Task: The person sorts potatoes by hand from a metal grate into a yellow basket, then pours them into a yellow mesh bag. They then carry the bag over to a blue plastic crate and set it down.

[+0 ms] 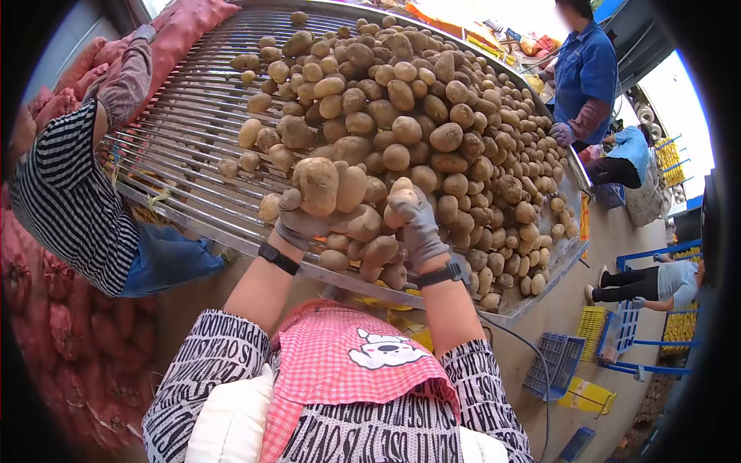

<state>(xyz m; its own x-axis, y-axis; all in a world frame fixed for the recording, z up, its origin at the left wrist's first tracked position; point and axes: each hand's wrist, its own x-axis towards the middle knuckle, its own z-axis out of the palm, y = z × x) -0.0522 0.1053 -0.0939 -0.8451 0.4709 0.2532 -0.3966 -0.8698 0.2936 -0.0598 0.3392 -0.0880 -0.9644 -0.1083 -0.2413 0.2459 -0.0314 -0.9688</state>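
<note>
Slatted table [189,123]: left grip [299,224] clasps one large potato [316,185], right grip [421,224] one small potato [400,185].

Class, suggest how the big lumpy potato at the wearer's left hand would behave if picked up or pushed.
The big lumpy potato is probably stiff and fairly heavy, looking thick and solid. Its rounded but knobbly outline suggests an uneven, wobbling roll.

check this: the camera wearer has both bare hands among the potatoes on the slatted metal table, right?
Not bare: the head view shows the left hand and right hand both grey-gloved. They are among the potatoes on the slatted metal table.
</note>
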